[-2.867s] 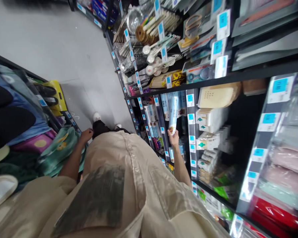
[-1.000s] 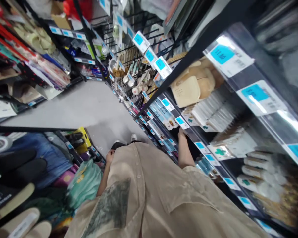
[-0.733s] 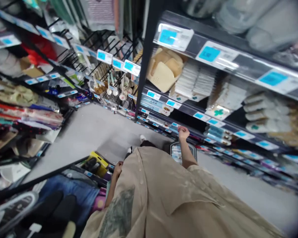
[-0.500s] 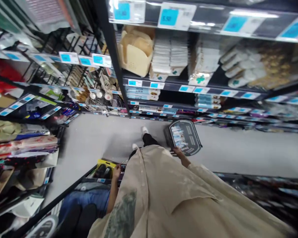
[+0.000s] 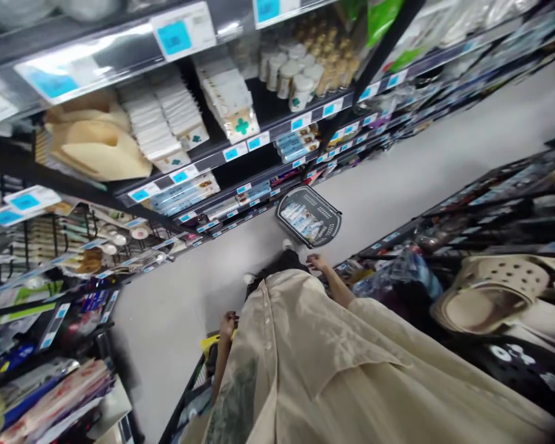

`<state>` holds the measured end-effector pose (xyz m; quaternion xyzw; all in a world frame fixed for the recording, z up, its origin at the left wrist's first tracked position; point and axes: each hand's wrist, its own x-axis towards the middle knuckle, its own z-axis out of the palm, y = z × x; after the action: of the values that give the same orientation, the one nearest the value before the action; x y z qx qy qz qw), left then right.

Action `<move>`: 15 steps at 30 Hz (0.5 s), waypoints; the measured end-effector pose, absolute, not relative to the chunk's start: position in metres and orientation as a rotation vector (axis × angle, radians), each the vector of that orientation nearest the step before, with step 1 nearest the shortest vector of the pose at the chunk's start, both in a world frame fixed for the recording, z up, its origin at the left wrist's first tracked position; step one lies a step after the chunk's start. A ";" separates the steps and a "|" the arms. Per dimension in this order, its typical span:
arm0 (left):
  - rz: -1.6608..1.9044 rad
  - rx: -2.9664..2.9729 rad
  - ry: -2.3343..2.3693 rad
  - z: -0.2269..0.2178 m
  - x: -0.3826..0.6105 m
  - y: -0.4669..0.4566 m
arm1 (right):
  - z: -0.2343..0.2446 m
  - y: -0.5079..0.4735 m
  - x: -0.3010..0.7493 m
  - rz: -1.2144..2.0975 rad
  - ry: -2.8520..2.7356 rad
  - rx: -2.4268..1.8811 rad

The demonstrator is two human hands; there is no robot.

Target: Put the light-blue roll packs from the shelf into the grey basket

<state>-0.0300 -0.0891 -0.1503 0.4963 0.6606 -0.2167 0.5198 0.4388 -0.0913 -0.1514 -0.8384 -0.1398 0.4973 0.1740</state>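
Note:
My right hand hangs beside my hip with loosely bent fingers apart and nothing visible in it. Just ahead of it, a dark grey shopping basket stands on the floor, apart from the fingers. Blue-and-white packets lie in the basket. On my other side, my left hand hangs low near a yellow-edged item on a rack. Its fingers are half curled and somewhat blurred, with no object seen in them.
Shelves ahead hold a cream-coloured bin, white packs and white-capped containers. Beige clogs sit on a rack close by my right side. Grey floor runs between the shelf rows.
My view has turned to the right, so the shelves now run slanted. My right hand was at the basket's near edge and now hangs apart from it. Both hands stay low.

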 end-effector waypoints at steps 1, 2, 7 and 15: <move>-0.504 1.189 1.598 -0.151 -0.020 -0.078 | -0.156 -0.083 0.450 1.421 -0.378 -2.348; -0.483 1.194 1.610 -0.151 -0.010 -0.066 | -0.160 -0.077 0.463 1.422 -0.370 -2.325; -0.421 1.257 1.630 -0.143 0.053 -0.011 | -0.171 -0.062 0.539 1.412 -0.366 -2.293; -0.717 1.432 1.450 -0.122 0.223 -0.020 | -0.194 -0.073 0.683 1.408 -0.354 -2.393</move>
<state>0.2234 -0.0199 -0.1216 0.5846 0.5919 -0.2926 0.4714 0.6828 -0.0735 -0.1940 -0.8424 -0.1246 0.4958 0.1703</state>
